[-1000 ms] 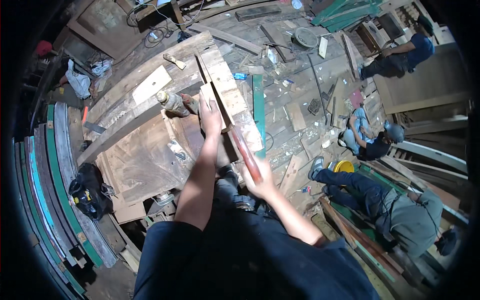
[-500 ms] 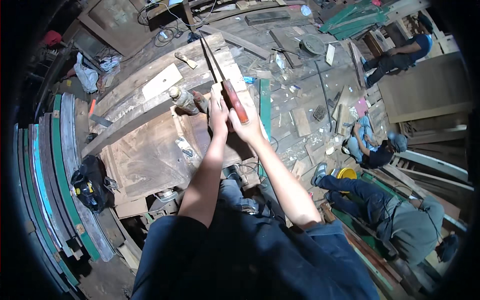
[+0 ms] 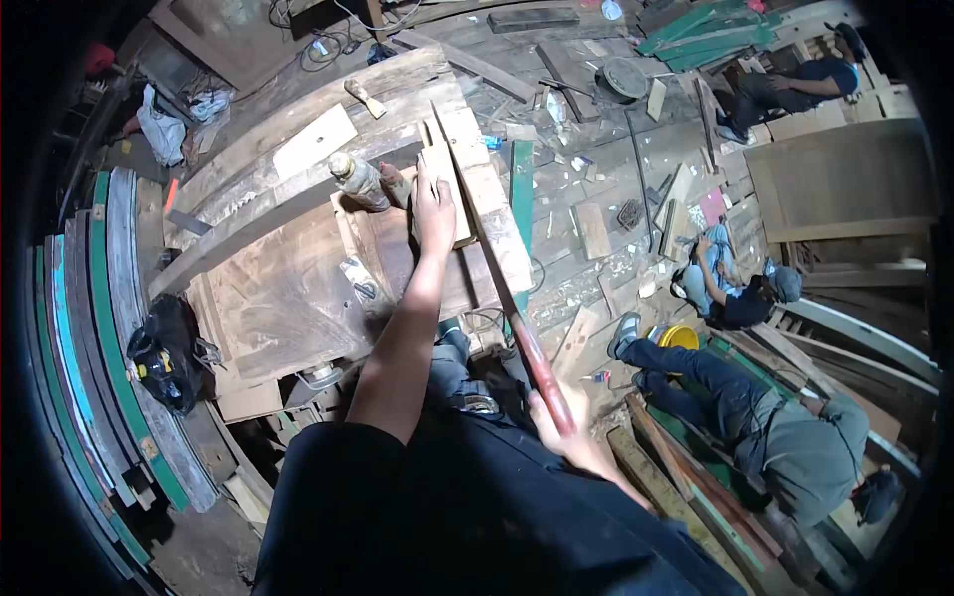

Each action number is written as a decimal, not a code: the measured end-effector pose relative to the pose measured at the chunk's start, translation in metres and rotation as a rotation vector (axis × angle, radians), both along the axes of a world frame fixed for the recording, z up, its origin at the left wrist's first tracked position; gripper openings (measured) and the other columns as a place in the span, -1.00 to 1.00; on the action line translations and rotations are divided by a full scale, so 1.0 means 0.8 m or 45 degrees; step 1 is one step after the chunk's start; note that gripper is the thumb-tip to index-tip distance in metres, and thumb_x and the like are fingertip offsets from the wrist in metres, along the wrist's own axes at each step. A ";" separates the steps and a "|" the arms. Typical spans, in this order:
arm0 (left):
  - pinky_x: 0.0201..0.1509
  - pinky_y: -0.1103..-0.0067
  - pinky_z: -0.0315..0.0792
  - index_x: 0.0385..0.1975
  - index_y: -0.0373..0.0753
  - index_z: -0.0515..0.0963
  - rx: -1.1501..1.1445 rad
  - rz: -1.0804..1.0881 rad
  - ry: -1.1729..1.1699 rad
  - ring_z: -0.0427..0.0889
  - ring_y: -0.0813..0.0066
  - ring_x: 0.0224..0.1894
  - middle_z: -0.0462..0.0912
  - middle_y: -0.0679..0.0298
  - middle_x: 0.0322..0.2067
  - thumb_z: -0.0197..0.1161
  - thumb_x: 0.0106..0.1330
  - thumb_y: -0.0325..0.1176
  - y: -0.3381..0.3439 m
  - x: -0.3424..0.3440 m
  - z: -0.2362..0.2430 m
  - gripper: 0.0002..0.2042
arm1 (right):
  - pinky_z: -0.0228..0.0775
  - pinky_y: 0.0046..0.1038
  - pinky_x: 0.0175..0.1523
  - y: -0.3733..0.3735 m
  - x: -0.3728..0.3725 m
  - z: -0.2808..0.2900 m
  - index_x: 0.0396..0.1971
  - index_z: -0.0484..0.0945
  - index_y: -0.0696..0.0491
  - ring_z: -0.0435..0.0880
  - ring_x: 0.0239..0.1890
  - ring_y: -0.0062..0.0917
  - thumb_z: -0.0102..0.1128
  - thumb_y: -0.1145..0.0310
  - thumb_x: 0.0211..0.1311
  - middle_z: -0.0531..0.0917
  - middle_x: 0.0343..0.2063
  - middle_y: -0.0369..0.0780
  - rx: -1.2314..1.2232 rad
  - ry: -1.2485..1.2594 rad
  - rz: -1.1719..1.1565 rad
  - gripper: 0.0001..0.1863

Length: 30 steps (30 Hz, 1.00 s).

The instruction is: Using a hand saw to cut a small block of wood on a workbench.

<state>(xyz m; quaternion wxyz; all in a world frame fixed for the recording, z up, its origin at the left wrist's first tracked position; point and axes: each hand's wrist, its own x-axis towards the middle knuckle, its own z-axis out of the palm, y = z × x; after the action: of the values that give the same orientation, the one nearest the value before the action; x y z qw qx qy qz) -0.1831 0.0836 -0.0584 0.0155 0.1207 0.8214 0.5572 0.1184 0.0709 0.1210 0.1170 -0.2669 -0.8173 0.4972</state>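
My right hand (image 3: 566, 422), slightly blurred, is closed around the reddish handle of a handsaw (image 3: 538, 364) near my body. The long, narrow blade slants away up-left, passing along the right side of a pale wood piece (image 3: 437, 159). My left hand (image 3: 434, 211) lies on that piece with its fingers stretched forward, pressing it on the workbench (image 3: 502, 214). Just left of the fingers stand a dusty clear bottle (image 3: 360, 181) and a smaller reddish bottle (image 3: 396, 186). Whether the saw teeth touch the wood, I cannot tell.
On a thick beam (image 3: 268, 204) lie a pale board (image 3: 314, 139) and a wooden-handled flat tool (image 3: 366, 97). Boards are stacked at left beside a black bag (image 3: 171, 353). Several people work at right, near a yellow bucket (image 3: 680, 338). Scraps litter the wooden floor (image 3: 586, 164).
My right hand has drawn the saw back toward my body and to the right, away from my left hand. My left hand stays on the wood piece.
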 end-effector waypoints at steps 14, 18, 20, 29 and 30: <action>0.22 0.35 0.25 0.28 -0.29 0.20 0.133 0.068 -0.058 0.39 -0.01 0.15 0.41 -0.09 0.09 -0.03 0.38 -0.30 -0.003 0.002 -0.007 -0.52 | 0.37 -0.41 -0.36 0.046 -0.133 -0.094 -0.40 0.46 0.19 0.51 -0.55 -0.34 0.10 0.47 0.07 0.49 -0.61 -0.11 -0.089 0.301 0.097 -0.88; 0.21 0.36 0.27 0.31 -0.16 0.19 0.120 0.075 -0.038 0.39 0.02 0.14 0.40 -0.04 0.10 0.00 0.37 -0.30 0.008 0.006 -0.005 -0.51 | 0.38 -0.47 -0.39 0.007 0.040 -0.006 -0.10 0.52 0.18 0.54 -0.57 -0.47 0.13 0.47 0.06 0.49 -0.60 -0.16 -0.082 -0.140 0.012 -0.65; 0.20 0.38 0.26 0.32 -0.15 0.17 0.043 0.036 -0.049 0.40 0.03 0.14 0.38 -0.04 0.12 -0.02 0.38 -0.28 -0.004 0.003 0.002 -0.50 | 0.37 -0.46 -0.42 0.004 0.060 0.007 -0.08 0.53 0.16 0.52 -0.63 -0.45 0.13 0.48 0.03 0.48 -0.63 -0.18 -0.145 -0.145 0.032 -0.62; 0.31 0.50 0.17 0.31 -0.29 0.16 0.139 -0.009 -0.194 0.34 0.25 0.26 0.34 0.02 0.24 -0.04 0.44 -0.27 0.017 0.001 0.004 -0.51 | 0.35 -0.43 -0.44 0.112 -0.236 -0.121 -0.49 0.46 0.20 0.49 -0.62 -0.51 0.07 0.49 0.10 0.46 -0.67 -0.14 0.002 0.506 0.122 -0.91; 0.31 0.50 0.17 0.32 -0.29 0.16 0.122 0.015 -0.209 0.33 0.25 0.26 0.33 0.02 0.24 -0.03 0.44 -0.26 0.014 -0.002 -0.003 -0.51 | 0.34 -0.42 -0.43 0.106 -0.253 -0.106 -0.50 0.45 0.21 0.48 -0.61 -0.50 0.09 0.48 0.08 0.47 -0.67 -0.13 -0.137 0.503 0.090 -0.90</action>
<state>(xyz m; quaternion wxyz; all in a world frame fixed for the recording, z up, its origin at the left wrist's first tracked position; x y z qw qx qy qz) -0.1850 0.0950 -0.0606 0.0735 0.0703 0.7905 0.6039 -0.0840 0.1553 0.0358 0.2429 -0.1412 -0.7596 0.5866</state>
